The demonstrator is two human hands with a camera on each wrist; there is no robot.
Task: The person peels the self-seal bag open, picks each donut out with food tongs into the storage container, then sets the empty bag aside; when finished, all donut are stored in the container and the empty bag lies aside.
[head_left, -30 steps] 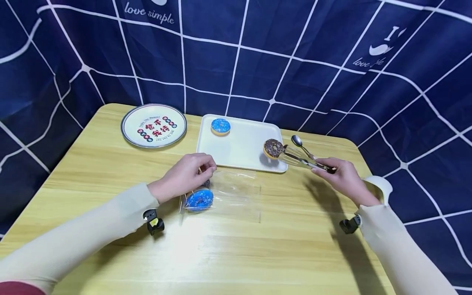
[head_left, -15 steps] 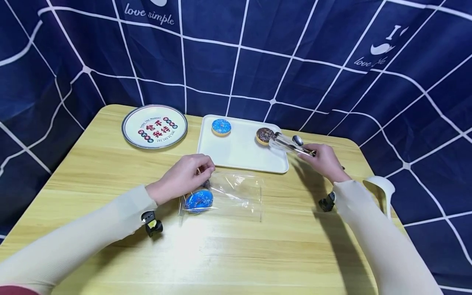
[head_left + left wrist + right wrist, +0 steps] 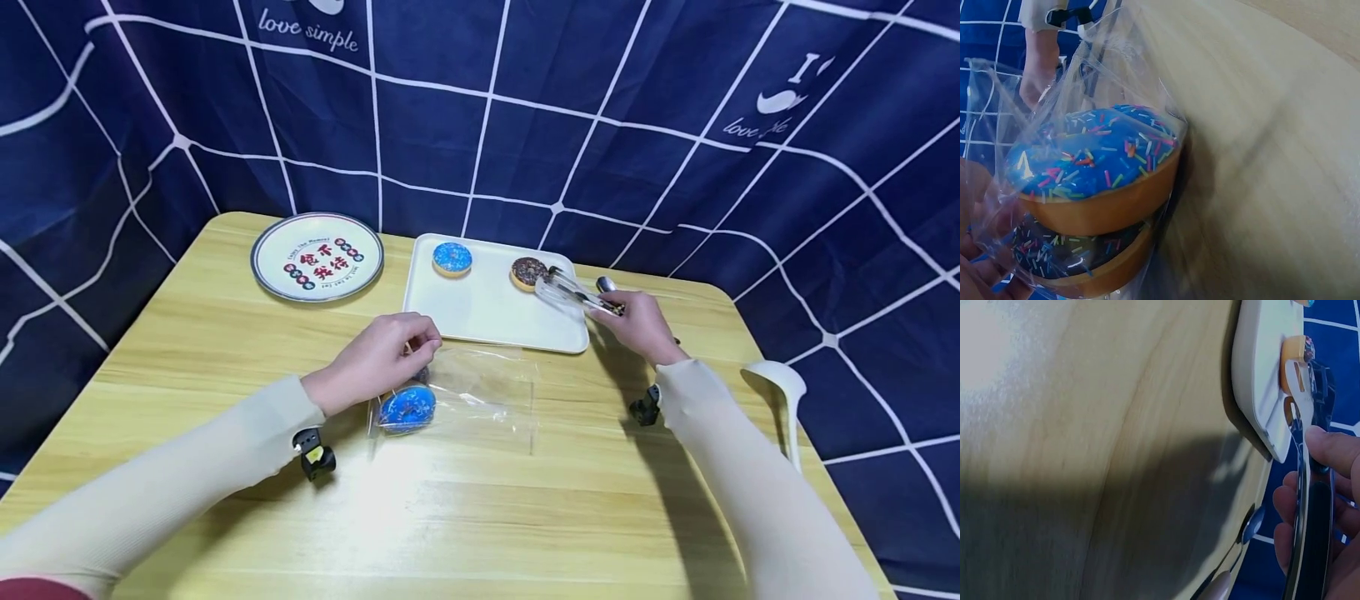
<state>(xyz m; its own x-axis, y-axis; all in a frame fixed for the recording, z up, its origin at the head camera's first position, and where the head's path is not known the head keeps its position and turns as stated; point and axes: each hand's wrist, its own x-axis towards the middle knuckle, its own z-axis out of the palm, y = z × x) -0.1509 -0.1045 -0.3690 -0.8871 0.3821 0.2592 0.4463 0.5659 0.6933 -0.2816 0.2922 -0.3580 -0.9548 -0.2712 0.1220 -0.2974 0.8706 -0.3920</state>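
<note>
My left hand (image 3: 382,358) pinches the clear plastic bag (image 3: 487,404) at its left end. Inside that bag sit a blue-iced donut (image 3: 1094,153) with sprinkles and a chocolate-iced donut (image 3: 1066,253), pressed together. The right hand (image 3: 637,321) grips metal serving tongs (image 3: 1310,487) by their dark handles. The tongs' tips are right at another chocolate donut (image 3: 528,272), which sits toward the right of the white tray (image 3: 480,312). Toward the tray's left back corner lies a second blue donut (image 3: 452,259).
A round plate (image 3: 318,257) with red lettering stands at the back left. A metal spoon (image 3: 1252,526) lies right of the tray, partly behind the right hand in the head view. Near the table's right edge is a white ladle (image 3: 783,383). Blue cloth (image 3: 427,117) hangs behind.
The right hand and tongs have moved left, taking the chocolate donut from above the tray's right edge down onto the tray. The left hand and bag have stayed in place.
</note>
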